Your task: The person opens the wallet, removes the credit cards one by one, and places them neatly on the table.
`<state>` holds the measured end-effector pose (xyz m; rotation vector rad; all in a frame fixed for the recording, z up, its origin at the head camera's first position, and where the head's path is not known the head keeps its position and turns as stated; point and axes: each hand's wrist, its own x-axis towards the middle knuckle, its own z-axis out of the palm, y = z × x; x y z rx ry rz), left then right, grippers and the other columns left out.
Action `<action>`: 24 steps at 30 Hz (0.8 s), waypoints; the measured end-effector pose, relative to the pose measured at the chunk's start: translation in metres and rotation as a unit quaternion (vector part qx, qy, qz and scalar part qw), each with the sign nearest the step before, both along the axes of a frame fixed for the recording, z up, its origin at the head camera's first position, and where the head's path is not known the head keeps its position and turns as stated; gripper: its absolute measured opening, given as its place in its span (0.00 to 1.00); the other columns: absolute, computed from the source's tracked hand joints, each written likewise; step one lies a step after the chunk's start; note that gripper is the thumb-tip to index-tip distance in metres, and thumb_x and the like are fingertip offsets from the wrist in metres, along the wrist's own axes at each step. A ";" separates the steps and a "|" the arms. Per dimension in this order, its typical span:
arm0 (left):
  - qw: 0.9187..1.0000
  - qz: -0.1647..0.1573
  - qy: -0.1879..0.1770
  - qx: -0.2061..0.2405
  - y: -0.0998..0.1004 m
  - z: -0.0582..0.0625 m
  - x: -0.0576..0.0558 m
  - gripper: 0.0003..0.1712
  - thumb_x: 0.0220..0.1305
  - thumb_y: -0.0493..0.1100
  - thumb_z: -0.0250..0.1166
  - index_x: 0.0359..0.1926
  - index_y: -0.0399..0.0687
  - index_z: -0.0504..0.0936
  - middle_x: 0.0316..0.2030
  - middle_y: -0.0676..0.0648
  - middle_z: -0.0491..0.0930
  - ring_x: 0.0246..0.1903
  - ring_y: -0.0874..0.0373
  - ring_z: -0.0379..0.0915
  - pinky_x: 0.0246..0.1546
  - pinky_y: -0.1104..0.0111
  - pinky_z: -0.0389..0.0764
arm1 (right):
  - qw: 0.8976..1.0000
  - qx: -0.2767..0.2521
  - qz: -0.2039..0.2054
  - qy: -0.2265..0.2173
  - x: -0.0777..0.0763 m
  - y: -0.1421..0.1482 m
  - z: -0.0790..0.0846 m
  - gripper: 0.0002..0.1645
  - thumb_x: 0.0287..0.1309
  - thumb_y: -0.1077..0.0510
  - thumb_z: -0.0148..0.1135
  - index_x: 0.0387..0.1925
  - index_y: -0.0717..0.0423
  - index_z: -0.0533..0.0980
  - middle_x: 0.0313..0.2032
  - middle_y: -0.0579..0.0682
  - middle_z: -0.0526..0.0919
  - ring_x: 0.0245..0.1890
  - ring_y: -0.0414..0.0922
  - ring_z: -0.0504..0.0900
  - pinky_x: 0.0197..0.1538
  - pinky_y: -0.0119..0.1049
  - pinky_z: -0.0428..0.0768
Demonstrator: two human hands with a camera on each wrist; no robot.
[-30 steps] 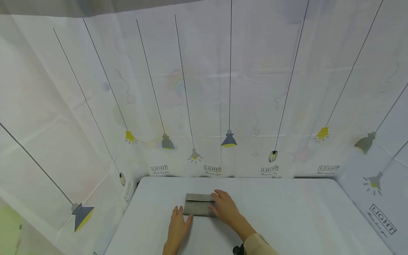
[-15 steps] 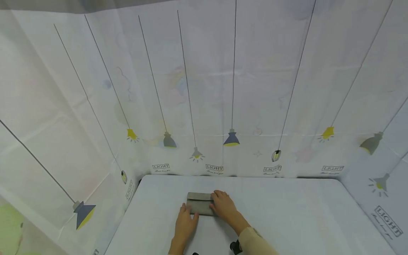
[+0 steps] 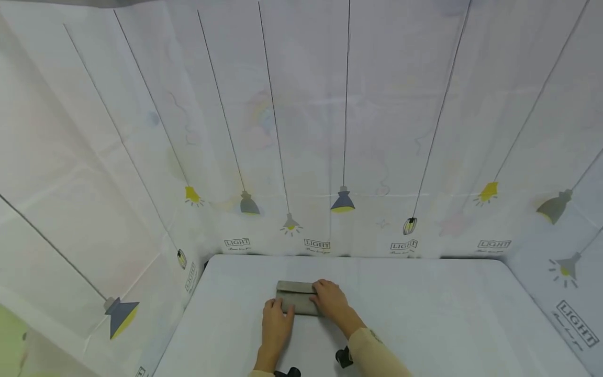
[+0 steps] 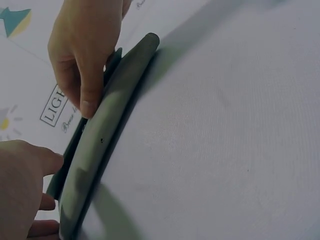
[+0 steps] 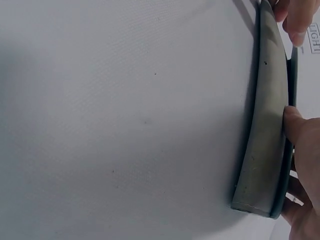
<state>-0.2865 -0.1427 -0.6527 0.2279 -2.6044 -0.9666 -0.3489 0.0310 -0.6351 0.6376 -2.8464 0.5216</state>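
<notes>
A flat grey-green case with a flap lies lengthwise on the white table, its flap along the far side. My left hand holds its near left corner; in the left wrist view the left thumb meets the top edge while fingers reach around the end. At the right end my right hand grips the case, fingertips over the flap and thumb on the front part. From the right wrist, the case shows a bowed long side and a dark edge under the right thumb. Some fingers are hidden behind it.
The white table extends well to the right of the hands. White curtains printed with hanging lamps enclose the back and both sides. Dark wrist cameras sit at both wrists, below beige sleeves.
My left hand has moved right and forward from beside the case onto its near left corner. The right hand stays at the right end, its fingers closer around it. The view has shifted slightly.
</notes>
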 end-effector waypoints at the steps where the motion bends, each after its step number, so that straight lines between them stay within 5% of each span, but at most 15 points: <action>1: 1.000 0.005 0.004 0.003 0.001 0.001 0.000 0.25 0.61 0.45 0.71 0.51 0.27 0.81 0.51 0.29 0.77 0.52 0.33 0.76 0.51 0.45 0.81 | 1.000 -0.009 0.001 0.000 -0.001 0.000 -0.001 0.17 0.63 0.51 0.67 0.47 0.57 0.79 0.50 0.56 0.84 0.52 0.56 0.83 0.57 0.53 0.81; 13: 0.999 0.034 0.022 -0.008 0.008 0.007 0.006 0.24 0.58 0.44 0.73 0.47 0.26 0.82 0.47 0.29 0.78 0.47 0.35 0.74 0.47 0.47 0.79 | 0.999 -0.048 0.003 0.005 -0.002 -0.003 -0.004 0.17 0.60 0.49 0.69 0.42 0.58 0.80 0.43 0.53 0.84 0.45 0.54 0.84 0.49 0.51 0.83; 18: 0.999 0.037 0.003 -0.031 0.013 0.006 0.005 0.24 0.57 0.46 0.74 0.45 0.27 0.83 0.48 0.30 0.80 0.46 0.38 0.74 0.46 0.49 0.80 | 1.000 -0.010 -0.011 0.019 -0.006 -0.004 -0.007 0.18 0.59 0.44 0.69 0.33 0.54 0.76 0.32 0.48 0.79 0.34 0.50 0.82 0.38 0.47 0.81; 24: 0.998 0.045 -0.034 -0.021 0.025 0.006 0.005 0.33 0.57 0.51 0.74 0.49 0.24 0.80 0.54 0.27 0.76 0.55 0.35 0.74 0.55 0.46 0.78 | 0.997 0.047 -0.015 0.062 -0.008 -0.007 -0.009 0.19 0.60 0.42 0.66 0.34 0.54 0.76 0.32 0.49 0.80 0.31 0.51 0.82 0.35 0.48 0.82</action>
